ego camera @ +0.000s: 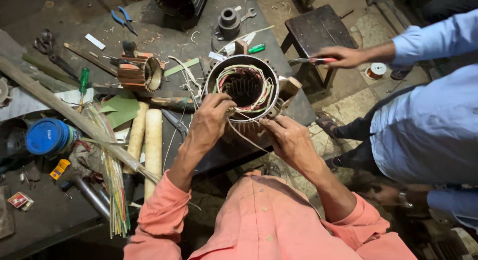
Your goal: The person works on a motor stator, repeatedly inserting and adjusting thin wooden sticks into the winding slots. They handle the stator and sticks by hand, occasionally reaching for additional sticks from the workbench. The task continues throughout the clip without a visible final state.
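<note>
A round motor stator (242, 88) with copper windings and coloured wire loops stands on the dark workbench (164, 36). My left hand (211, 120) rests on its near rim, fingers pinching the wires and a pale cord (244, 135) that trails down. My right hand (284, 133) grips the stator's lower right edge, fingers curled around the same cord and fittings. Both sleeves are salmon pink.
A person in a light blue shirt stands at right, a hand (343, 56) holding a red-handled tool over a dark stool (318, 26). The bench also carries a smaller wound coil (142, 71), wooden handles (152, 145), a blue can (50, 135), a coloured wire bundle (114, 185), blue pliers (123, 18), and scissors (47, 43).
</note>
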